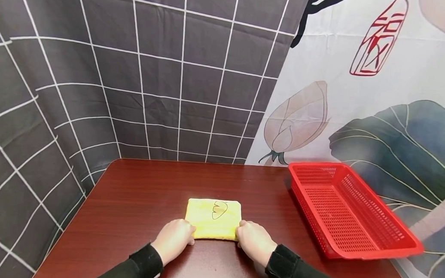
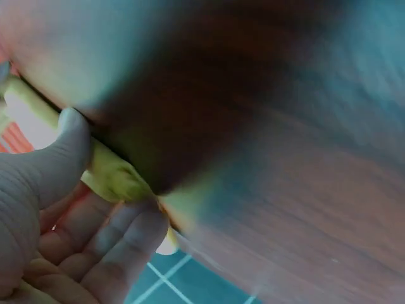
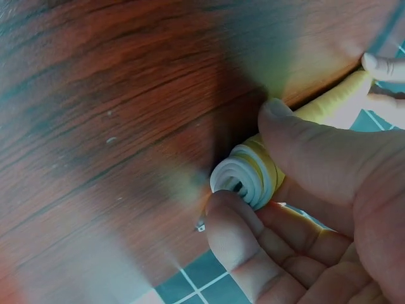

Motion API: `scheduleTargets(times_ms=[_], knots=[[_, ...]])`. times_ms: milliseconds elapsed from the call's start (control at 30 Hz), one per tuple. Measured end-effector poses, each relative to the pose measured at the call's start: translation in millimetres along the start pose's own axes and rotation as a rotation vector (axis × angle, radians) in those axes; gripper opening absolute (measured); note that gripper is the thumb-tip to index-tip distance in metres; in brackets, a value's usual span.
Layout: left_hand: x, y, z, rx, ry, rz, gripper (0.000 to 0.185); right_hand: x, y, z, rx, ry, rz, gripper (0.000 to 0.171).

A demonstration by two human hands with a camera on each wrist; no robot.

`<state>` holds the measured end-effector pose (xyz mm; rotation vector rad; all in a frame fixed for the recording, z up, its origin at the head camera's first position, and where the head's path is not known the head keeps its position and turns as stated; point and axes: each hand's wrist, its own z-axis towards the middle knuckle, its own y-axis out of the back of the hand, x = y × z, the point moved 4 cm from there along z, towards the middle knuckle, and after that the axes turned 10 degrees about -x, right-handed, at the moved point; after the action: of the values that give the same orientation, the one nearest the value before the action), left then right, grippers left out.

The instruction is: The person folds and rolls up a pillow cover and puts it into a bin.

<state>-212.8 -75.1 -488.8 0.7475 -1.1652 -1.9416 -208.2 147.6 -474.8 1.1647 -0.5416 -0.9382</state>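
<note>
Past the dark sleeves (image 1: 146,260), the left hand (image 1: 174,239) and right hand (image 1: 256,241) each pinch one near corner of the yellow cloth (image 1: 205,224), thumb against fingers, on the middle of the desk (image 1: 145,189). Matching thumb pressure at both ends should keep the roll straight; a slack side would probably splay. By the right hand, soft pale layers coil in a spiral. The desk is glossy, reddish, wood-grained; to the right sits a perforated red plastic basket (image 1: 339,218). Behind hangs creased grey gridded fabric (image 1: 153,78).
</note>
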Motion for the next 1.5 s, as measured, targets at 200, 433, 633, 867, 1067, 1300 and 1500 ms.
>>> scheduleTargets(times_ms=[200,433,633,867,1067,1300,1500], knots=[[2.7,1.9,1.7,-0.028,-0.015,0.037,0.017,-0.6,-1.6,1.7,-0.010,-0.011,0.000,0.019],[-1.1,0.8,1.7,-0.082,-0.063,0.129,0.015,-1.3,-1.3,3.1,-0.003,-0.013,0.003,0.014],[7.0,-5.6,2.9,-0.060,-0.025,0.070,0.017,0.4,-0.7,3.5,-0.027,0.002,-0.022,0.015],[19.8,-8.8,7.7,0.003,0.096,-0.046,0.019,1.5,-4.3,4.4,-0.056,0.027,-0.075,0.015],[24.4,-6.9,10.9,0.058,0.121,-0.130,0.027,1.4,-5.2,4.7,-0.125,0.045,-0.104,0.019],[29.5,-3.0,12.5,0.167,0.234,-0.213,0.036,5.5,-4.4,2.2,-0.048,0.002,-0.124,0.016],[52.0,-26.1,14.3,0.213,0.344,-0.298,0.025,8.1,-6.1,1.3,0.023,-0.012,-0.112,0.020]])
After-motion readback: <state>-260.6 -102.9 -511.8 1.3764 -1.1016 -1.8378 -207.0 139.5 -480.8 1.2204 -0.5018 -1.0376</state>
